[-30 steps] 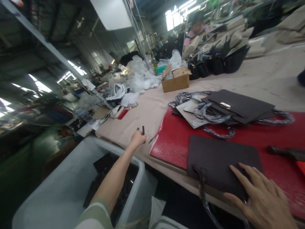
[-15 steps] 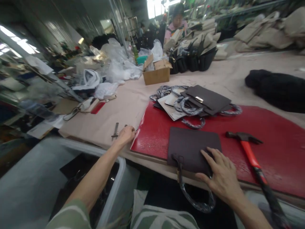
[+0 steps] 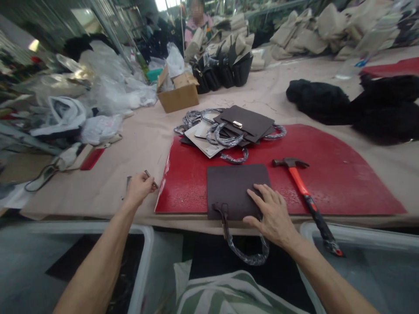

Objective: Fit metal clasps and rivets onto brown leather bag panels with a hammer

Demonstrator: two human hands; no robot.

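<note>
My left hand (image 3: 141, 188) is closed around a small dark metal tool (image 3: 151, 179), just left of the red mat (image 3: 183, 192). Fingers spread, my right hand (image 3: 270, 211) rests on a dark brown leather panel (image 3: 229, 183) at the mat's front edge. The panel's plastic-wrapped handle (image 3: 248, 258) hangs over the table edge. To the right lies a claw hammer (image 3: 301, 183) with a red and black handle that sticks out past the edge. Behind the panel is a pile of dark panels (image 3: 250, 121) with wrapped handles.
An open cardboard box (image 3: 180, 99) and black bags (image 3: 225, 72) stand at the back. Black cloth (image 3: 317, 99) lies at the right. Plastic bins (image 3: 147, 244) sit below the front edge. A person (image 3: 198, 22) is behind the bags.
The camera view has turned to the right. My left hand has lifted a small metal tool from the table near the mat's left edge. My right hand stays on the panel.
</note>
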